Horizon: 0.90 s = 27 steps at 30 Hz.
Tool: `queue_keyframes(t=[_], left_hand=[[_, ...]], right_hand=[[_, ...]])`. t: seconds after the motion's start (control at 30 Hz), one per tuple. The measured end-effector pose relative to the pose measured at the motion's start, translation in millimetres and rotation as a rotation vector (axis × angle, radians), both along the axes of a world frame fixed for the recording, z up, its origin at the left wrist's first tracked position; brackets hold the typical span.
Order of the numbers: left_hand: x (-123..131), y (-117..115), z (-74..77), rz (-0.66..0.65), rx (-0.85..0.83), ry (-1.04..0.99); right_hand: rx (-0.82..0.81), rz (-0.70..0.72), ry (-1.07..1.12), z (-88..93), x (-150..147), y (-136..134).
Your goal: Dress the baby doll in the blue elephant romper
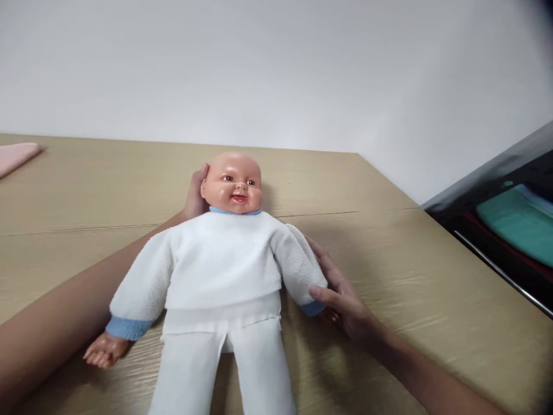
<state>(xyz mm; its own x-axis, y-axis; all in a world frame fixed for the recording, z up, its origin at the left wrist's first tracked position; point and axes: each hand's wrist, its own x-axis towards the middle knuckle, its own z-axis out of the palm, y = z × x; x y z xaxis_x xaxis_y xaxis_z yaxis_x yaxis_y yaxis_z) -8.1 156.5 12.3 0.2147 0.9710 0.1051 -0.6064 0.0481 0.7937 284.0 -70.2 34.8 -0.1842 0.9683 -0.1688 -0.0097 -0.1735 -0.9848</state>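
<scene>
A baby doll [222, 259] in a white fleece top with blue collar and cuffs and white trousers lies face up on the wooden table [389, 276]. My left hand [197, 193] cups the side and back of its bald head, and most of those fingers are hidden behind the head. On the other side, my right hand [343, 302] grips the doll's sleeved arm just above the blue cuff, thumb on top and fingers along the outer side. The doll's other arm rests spread out over my left forearm. Its feet are out of view.
Part of a pink cloth-like item [17, 155] lies at the table's far left edge. To the right, beyond the table's edge, is a dark object with a green item [518, 219] on it. A pale wall stands behind the table.
</scene>
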Motion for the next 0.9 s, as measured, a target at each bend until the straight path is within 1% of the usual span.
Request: queue_keyframes(t=[0.07, 0.13, 0.2, 0.23, 0.33, 0.37, 0.43, 0.53, 0.63, 0.73, 0.83, 0.9], left_hand=[[-2.0, 1.4, 2.5, -0.042, -0.027, 0.000], [-5.6, 5.1, 1.8, -0.130, -0.027, 0.009], [-9.0, 11.7, -1.2, -0.211, 0.005, 0.016], [-10.1, 15.7, -2.8, -0.225, 0.024, 0.015], [-11.8, 27.9, -5.2, -0.175, 0.045, 0.009], [-12.2, 31.5, -5.0, -0.169, 0.028, 0.011], [-13.5, 37.2, -3.7, -0.200, -0.042, 0.024], [-16.1, 40.4, -1.4, -0.262, -0.176, 0.036], [-17.7, 38.7, 0.1, -0.253, -0.240, 0.048], [-17.2, 36.4, 0.5, -0.258, -0.238, 0.062], [-14.7, 34.9, 0.0, -0.258, -0.197, 0.052], [-12.8, 34.5, -0.8, -0.232, -0.155, 0.047]], right_hand=[[0.127, -0.028, -0.195, -2.3, 0.0, -1.7], [0.225, -0.047, -0.391, -10.3, -1.8, 1.5], [0.277, -0.061, -0.525, -21.7, -3.5, 7.3], [0.287, -0.067, -0.564, -27.5, -3.9, 10.1], [0.289, -0.089, -0.604, -41.7, -2.4, 14.2], [0.290, -0.096, -0.610, -45.0, -1.2, 14.1], [0.300, -0.105, -0.632, -49.4, 1.6, 12.4], [0.352, -0.104, -0.716, -50.9, 5.2, 9.4], [0.421, -0.074, -0.791, -49.1, 8.2, 8.3], [0.473, -0.039, -0.835, -49.8, 13.2, 7.9], [0.472, 0.005, -0.847, -54.1, 20.5, 7.3], [0.456, 0.031, -0.844, -56.1, 24.7, 7.6]])
